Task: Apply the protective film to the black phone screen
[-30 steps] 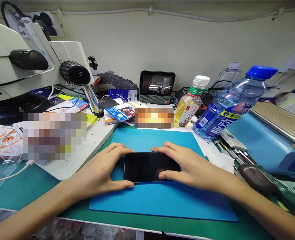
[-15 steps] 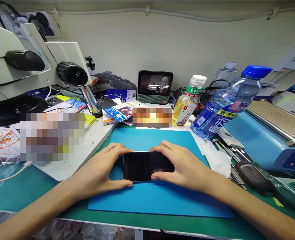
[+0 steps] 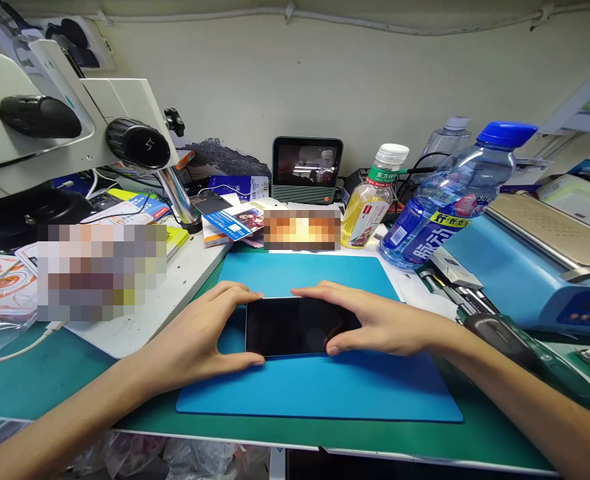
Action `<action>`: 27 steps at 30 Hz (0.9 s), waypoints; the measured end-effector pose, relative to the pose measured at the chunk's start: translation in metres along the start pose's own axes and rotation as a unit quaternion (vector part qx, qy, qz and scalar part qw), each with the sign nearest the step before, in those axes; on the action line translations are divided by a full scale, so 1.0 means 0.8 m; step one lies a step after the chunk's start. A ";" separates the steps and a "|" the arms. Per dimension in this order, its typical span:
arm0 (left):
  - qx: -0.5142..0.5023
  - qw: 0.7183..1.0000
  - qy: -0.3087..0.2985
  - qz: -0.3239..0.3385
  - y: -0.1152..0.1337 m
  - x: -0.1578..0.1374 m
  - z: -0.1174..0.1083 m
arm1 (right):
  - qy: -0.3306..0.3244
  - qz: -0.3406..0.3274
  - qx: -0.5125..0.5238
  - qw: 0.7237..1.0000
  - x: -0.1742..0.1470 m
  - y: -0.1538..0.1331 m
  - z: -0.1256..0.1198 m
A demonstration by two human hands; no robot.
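Note:
A smartphone [image 3: 289, 327] with a dark screen lies lengthwise across the blue mat [image 3: 305, 393]. My left hand [image 3: 209, 327] grips its left end, thumb on the lower edge and fingers along the upper edge. Around the right end is my right hand [image 3: 375, 320], its thumb at the lower edge near the right corner and its fingers stretched along the upper edge. The phone's right end is partly hidden by that hand.
A microscope [image 3: 135, 143] stands on a white base at the left. Behind the mat is a small display device [image 3: 307, 170]. At the right stand a yellow drink bottle [image 3: 369, 207], a blue-capped bottle [image 3: 439, 213] and a blue machine [image 3: 515, 267]. A dark-handled tool [image 3: 505, 340] lies nearby.
My right hand has shifted a little to the right along the phone, its thumb sliding toward the corner and its fingers straightening. My left hand keeps its hold. The view has shifted slightly.

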State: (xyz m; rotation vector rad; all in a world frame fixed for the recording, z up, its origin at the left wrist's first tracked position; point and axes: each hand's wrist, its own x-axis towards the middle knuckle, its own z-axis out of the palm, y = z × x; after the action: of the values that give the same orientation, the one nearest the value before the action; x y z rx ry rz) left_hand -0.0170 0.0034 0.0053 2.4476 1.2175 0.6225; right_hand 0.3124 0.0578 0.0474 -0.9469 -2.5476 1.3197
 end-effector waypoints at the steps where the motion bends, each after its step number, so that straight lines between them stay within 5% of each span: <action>1: 0.000 1.000 0.001 -0.001 0.000 0.000 0.000 | -0.005 -0.001 0.005 1.000 0.000 0.001 -0.002; 18: -0.012 1.000 0.003 -0.009 0.000 -0.002 0.000 | 0.034 0.003 -0.014 0.999 0.004 0.004 0.008; 27: -0.015 1.000 0.000 -0.005 0.000 -0.002 0.000 | 0.111 0.002 -0.029 0.993 0.009 -0.006 0.026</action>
State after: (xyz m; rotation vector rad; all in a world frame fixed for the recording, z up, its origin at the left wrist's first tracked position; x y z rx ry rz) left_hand -0.0177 0.0026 0.0047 2.4157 1.2094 0.6335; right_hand 0.2964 0.0458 0.0375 -1.0459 -2.4265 1.0786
